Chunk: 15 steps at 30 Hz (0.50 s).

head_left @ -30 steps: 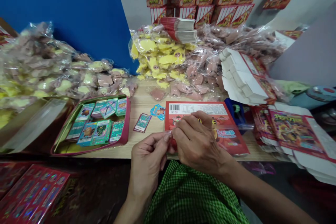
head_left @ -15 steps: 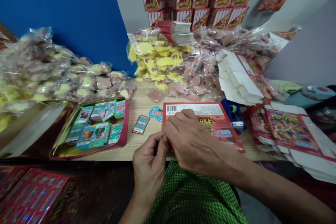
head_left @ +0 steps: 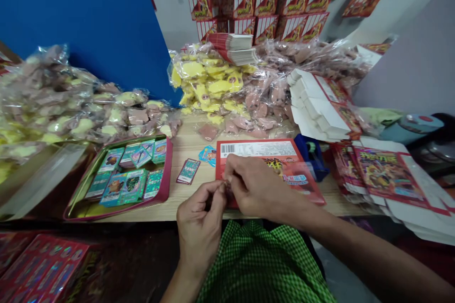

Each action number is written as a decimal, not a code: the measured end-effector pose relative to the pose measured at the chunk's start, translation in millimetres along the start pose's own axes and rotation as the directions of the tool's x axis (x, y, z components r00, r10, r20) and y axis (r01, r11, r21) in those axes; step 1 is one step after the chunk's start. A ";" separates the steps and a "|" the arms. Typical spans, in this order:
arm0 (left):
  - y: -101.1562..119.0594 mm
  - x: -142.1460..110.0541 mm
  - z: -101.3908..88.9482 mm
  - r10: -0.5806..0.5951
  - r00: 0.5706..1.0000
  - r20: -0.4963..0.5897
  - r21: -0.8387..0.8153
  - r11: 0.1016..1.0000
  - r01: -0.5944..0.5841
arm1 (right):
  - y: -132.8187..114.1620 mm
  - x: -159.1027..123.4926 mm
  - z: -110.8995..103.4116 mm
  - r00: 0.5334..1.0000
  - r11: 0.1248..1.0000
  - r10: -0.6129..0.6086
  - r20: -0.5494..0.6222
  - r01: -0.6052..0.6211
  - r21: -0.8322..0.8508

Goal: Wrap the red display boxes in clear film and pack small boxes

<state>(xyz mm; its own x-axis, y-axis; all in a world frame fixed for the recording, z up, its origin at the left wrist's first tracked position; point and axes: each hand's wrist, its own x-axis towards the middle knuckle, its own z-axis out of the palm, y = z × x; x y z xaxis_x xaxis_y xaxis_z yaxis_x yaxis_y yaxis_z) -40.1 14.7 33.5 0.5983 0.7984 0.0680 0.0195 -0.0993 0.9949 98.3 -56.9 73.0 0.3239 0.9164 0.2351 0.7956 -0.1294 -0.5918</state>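
Head view: red package (head_left: pixel 287 166) lies beneath the right hand (head_left: pixel 256 188).

The red package (head_left: pixel 284 170) lies flat on the wooden table (head_left: pixel 188 139), with its printed face upward. It looks rectangular. Along its far side goes a white strip with a barcode at the left end; nearer are dark-and-yellow letters, and light-blue ones toward the right. The right hand (head_left: pixel 254 187) covers some of the print. What it and the left hand (head_left: pixel 199 215) pinch is too hidden for me to tell.
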 end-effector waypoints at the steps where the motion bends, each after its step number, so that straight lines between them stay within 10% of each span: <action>1: -0.4 0.3 -0.3 -0.007 1.000 -0.012 -0.013 1.000 0.007 | 3.8 1.5 0.1 0.999 0.995 0.033 -0.018 -0.032 0.098; 6: -8.1 2.1 -4.3 -0.081 0.995 -0.057 -0.105 0.992 0.075 | 25.9 10.8 -24.5 0.948 0.718 0.315 -0.055 -0.200 0.667; 10: -8.0 5.8 -3.0 0.046 0.978 -0.203 -0.058 0.997 -0.059 | 65.7 -14.7 -100.0 0.779 0.458 0.599 -0.185 -0.143 0.877; 13: -1.7 11.6 2.4 -0.017 0.963 -0.270 -0.074 0.997 -0.003 | 103.6 -89.1 -166.7 0.482 0.490 0.774 -0.411 -0.044 0.871; 15: 2.0 15.0 5.3 -0.107 0.954 -0.280 -0.128 0.989 0.074 | 119.9 -158.9 -192.4 0.165 0.573 0.817 -0.553 -0.125 0.810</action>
<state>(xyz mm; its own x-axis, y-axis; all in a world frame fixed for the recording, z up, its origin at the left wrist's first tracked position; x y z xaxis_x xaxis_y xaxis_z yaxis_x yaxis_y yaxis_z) -26.8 23.3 36.0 0.3448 0.9384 -0.0208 -0.0394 0.0366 0.9986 240.6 -290.9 113.1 0.9864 -0.1636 -0.0182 0.0012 0.1178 -0.9930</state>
